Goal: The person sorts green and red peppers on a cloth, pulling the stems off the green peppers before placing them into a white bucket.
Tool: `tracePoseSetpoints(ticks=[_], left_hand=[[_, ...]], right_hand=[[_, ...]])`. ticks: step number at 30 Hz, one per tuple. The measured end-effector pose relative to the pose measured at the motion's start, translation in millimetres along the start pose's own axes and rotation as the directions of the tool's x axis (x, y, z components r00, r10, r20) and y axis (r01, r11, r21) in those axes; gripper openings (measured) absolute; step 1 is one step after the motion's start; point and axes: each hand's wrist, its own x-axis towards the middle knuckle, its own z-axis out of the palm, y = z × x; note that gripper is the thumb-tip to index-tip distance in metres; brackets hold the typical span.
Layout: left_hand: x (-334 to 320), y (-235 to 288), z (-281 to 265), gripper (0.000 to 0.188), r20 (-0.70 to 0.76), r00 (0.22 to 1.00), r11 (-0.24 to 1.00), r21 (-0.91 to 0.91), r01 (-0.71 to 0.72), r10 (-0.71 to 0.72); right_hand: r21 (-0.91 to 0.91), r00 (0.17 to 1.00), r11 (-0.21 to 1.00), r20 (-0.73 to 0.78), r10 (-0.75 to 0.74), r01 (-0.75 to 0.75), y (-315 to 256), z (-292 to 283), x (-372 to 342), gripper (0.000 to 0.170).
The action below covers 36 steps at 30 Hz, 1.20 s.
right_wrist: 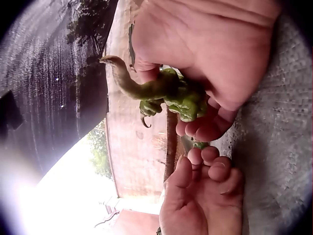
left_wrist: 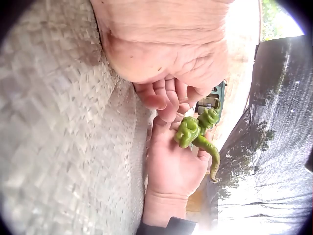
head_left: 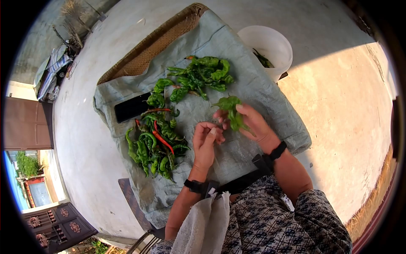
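In the head view my right hand [head_left: 259, 127] holds a small bunch of twisted green peppers [head_left: 230, 108] above the grey-green sheet [head_left: 262, 97]. The right wrist view shows the thumb and fingers of my right hand [right_wrist: 205, 63] round these peppers [right_wrist: 186, 100], a curved one sticking out. My left hand [head_left: 205, 146] is close beside it, fingers curled, with nothing visible in them. To its left lies a pile of green peppers with a few red ones [head_left: 156, 142]. Farther up on the sheet is a looser group of green peppers [head_left: 203, 74].
A black phone [head_left: 132, 107] lies on the sheet, left of the peppers. The woven rim of a basket [head_left: 156, 44] shows along the upper left. A white bucket [head_left: 281, 48] with some green peppers inside stands at the upper right on the concrete floor [head_left: 338, 93].
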Motion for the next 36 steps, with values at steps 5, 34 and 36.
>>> tracePoseSetpoints(ticks=[5, 34, 36], left_hand=[[0.6, -0.7, -0.5, 0.012, 0.016, 1.0, 1.0, -0.009, -0.001, 0.001], [2.8, -11.6, -3.0, 0.01, 0.104, 0.994, 0.991, 0.125, -0.048, 0.035], [2.7, -11.8, -3.3, 0.009, 0.109, 0.994, 0.991, 0.13, -0.039, 0.025]], right_hand=[[0.099, 1.0, 0.995, 0.0, -0.004, 0.004, -0.4, -4.7, -2.5, 0.046], [-0.519, 0.972, 0.848, -0.131, -0.197, 0.103, -37.4, 34.8, -12.0, 0.051], [-0.688, 0.942, 0.716, -0.15, -0.301, 0.119, -62.6, 45.9, -14.9, 0.051]])
